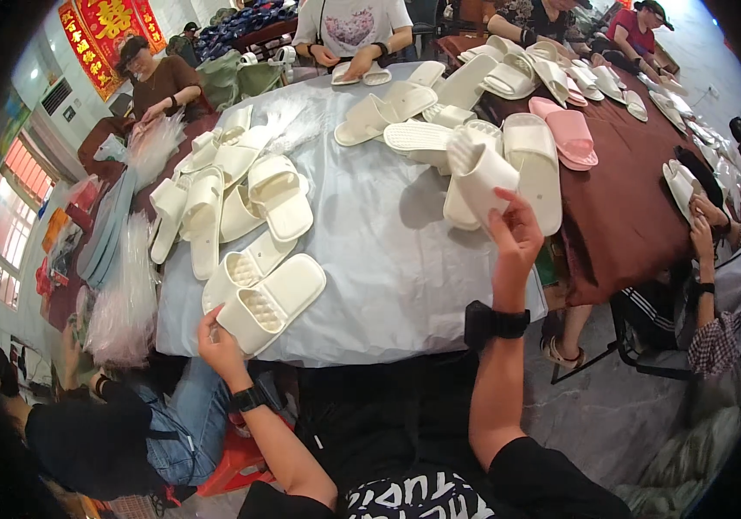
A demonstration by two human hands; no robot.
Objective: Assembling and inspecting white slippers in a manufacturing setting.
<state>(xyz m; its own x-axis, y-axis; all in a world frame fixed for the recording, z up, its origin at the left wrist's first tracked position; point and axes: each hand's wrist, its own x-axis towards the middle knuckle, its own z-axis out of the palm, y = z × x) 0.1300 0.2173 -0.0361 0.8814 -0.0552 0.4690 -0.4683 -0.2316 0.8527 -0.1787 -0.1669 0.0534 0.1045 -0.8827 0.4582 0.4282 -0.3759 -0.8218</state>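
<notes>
At the near left of the table, my left hand (221,348) is closed on the edge of a cream slide slipper (268,303). A second cream slipper (245,264) lies against it on the far side. My right hand (517,229) pinches the strap side of another cream slipper (479,173), which is tilted up over the table at the right. Just behind that one, a cream slipper (533,164) shows its footbed, partly covered. Where the fingertips of my left hand meet the slipper is partly hidden.
A heap of cream slippers (219,195) sits at the left, beside clear plastic bags (124,294). More cream slippers (388,108) lie toward the far right. A pink slipper (563,134) rests on the brown cloth (617,216). Across the table, a person's hands (357,62) hold slippers.
</notes>
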